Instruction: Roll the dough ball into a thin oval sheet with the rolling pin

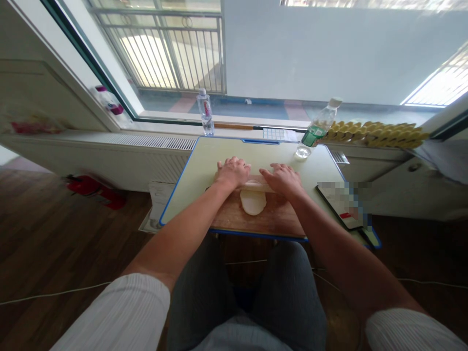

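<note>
A pale rolling pin [255,185] lies crosswise over the far part of a flat, rounded piece of dough [253,203]. My left hand [232,172] rests on the pin's left end, fingers curved over it. On the right end sits my right hand [282,178], its thumb pointing inward along the pin. Both palms press from above, and the hands hide the pin's ends. Under the dough is a brown wooden board [234,219], placed at the near edge of a light green folding table [197,170] with a blue rim.
A clear bottle with a green label [314,134] stands at the table's back right. Nearer, a tablet-like flat device [338,204] lies at the right edge. Another water bottle [205,112] is on the windowsill, beside yellow objects [376,135]. A red fire extinguisher [97,191] lies on the floor.
</note>
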Motion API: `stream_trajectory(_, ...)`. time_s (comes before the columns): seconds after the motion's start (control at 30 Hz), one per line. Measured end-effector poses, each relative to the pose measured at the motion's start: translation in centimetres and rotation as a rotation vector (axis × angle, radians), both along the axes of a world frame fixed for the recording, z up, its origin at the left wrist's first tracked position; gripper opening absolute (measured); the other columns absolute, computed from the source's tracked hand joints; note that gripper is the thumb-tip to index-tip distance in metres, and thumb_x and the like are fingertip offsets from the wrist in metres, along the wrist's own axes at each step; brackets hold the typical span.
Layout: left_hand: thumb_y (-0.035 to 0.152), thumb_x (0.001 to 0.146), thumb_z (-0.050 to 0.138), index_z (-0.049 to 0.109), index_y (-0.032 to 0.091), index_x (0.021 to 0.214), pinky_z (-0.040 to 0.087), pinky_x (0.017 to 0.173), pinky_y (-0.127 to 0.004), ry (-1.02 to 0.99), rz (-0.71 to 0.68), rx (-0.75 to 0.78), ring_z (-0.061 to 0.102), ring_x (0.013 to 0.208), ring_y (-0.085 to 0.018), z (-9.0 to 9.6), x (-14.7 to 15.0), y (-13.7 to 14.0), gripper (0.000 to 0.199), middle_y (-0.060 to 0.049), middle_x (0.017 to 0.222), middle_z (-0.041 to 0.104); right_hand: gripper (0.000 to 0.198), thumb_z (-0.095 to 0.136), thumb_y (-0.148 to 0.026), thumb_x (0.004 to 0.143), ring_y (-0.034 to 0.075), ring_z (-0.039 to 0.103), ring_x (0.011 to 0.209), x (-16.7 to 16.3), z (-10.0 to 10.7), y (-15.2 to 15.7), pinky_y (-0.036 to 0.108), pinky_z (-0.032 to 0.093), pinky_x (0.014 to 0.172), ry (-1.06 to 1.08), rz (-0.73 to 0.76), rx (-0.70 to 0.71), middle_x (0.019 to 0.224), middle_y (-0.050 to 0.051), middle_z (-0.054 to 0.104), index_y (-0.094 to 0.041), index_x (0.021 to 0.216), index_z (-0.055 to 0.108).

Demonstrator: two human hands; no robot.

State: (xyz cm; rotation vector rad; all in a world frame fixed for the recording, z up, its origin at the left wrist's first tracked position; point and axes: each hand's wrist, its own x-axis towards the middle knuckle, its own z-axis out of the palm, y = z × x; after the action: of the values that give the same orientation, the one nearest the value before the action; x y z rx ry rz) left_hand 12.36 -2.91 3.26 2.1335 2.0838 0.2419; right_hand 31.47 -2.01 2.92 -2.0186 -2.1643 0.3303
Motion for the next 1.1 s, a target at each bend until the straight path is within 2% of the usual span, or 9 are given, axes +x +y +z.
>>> stream_trajectory(0.33,0.053,0.110,0.034,0.074,0.026,0.131,0.040,0.120,-0.061,-0.025,0.011,0.026,0.060,0.137,-0.035,-0.43,-0.04,0.89,0.052,-0.016,0.145,0.069,0.070,0.044,-0.068,0.104,0.039,0.058,0.140,-0.09,-0.24,1.15,0.056,0.040,0.118,-0.016,-0.010,0.017,0.153,0.020,0.065,-0.019,0.149,0.065)
stream_trajectory(1.1,0.051,0.111,0.033,0.076,0.024,0.122,0.048,0.110,-0.053,-0.011,-0.010,0.096,0.064,0.128,-0.033,-0.65,-0.17,-0.02,0.052,-0.015,0.135,0.073,0.068,0.045,-0.067,0.104,0.039,0.060,0.138,-0.09,0.00,0.18,0.054,0.042,0.117,-0.022,-0.003,0.049,0.150,0.020,0.068,-0.019,0.148,0.066)
